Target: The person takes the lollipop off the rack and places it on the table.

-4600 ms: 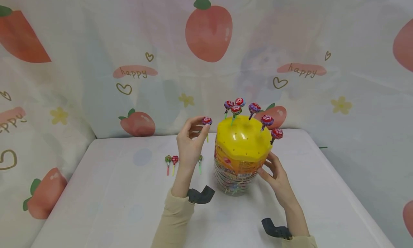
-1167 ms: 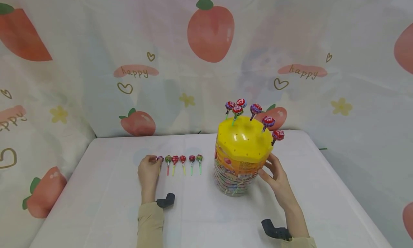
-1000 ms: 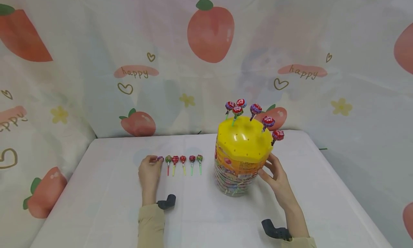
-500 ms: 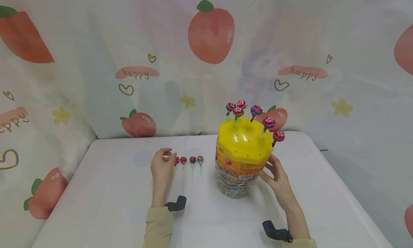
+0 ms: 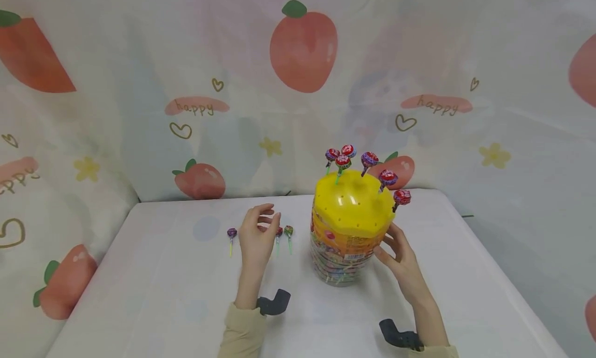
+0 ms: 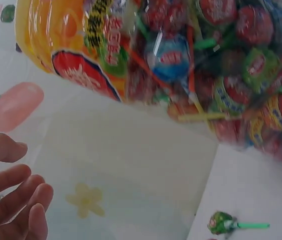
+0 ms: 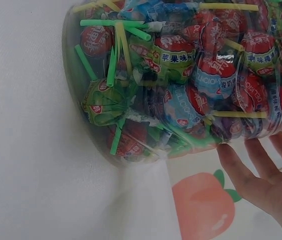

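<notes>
My left hand [image 5: 257,239] hovers over a row of lollipops on the table, and nothing is held in its loosely bent fingers [image 6: 12,182]. A purple lollipop [image 5: 232,234] lies to its left. A green-topped lollipop [image 5: 289,231] and a red one [image 5: 279,233] lie to its right; the hand hides the middle of the row. My right hand [image 5: 399,262] rests on the right side of a big clear jar [image 5: 332,265] with a yellow lid [image 5: 349,205]. Its fingertips [image 7: 226,150] touch the jar wall, behind which many wrapped lollipops show.
Several lollipops [image 5: 369,160] stand upright in holes along the lid's back and right edge. Other holes dot the lid. The white table [image 5: 167,285] ends at a fruit-print curtain [image 5: 251,156]. A dark camera mount [image 5: 274,302] sits on each wrist.
Earlier the left hand held a lollipop beside the lid, then was at the purple lollipop at the row's left end. It has since let go and moved right over the row. The right hand stays put.
</notes>
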Motion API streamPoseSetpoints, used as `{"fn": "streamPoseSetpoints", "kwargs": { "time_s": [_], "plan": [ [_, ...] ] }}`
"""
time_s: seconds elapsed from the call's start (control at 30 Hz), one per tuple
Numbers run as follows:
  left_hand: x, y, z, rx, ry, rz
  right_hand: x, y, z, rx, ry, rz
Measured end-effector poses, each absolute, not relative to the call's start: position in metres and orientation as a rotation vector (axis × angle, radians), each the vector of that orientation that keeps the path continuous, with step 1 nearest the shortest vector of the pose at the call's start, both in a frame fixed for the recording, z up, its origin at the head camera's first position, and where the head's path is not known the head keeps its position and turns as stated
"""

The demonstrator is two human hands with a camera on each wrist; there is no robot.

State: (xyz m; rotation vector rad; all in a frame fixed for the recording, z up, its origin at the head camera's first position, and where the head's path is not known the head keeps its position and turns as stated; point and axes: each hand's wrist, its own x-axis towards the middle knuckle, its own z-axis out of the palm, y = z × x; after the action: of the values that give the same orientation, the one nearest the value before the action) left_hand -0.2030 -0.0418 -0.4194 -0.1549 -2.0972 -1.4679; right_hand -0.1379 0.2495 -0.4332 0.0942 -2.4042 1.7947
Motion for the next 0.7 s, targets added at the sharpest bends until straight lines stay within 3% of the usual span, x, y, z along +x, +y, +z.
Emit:
{"fn": "streamPoseSetpoints", "kwargs": {
  "time_s": [0.7],
  "plan": [
    [-0.191, 0.008, -0.354, -0.454, -1.884, -1.667, -0.137, 0.248, -0.432, 0.099, -2.394, 1.804]
  ]
}}
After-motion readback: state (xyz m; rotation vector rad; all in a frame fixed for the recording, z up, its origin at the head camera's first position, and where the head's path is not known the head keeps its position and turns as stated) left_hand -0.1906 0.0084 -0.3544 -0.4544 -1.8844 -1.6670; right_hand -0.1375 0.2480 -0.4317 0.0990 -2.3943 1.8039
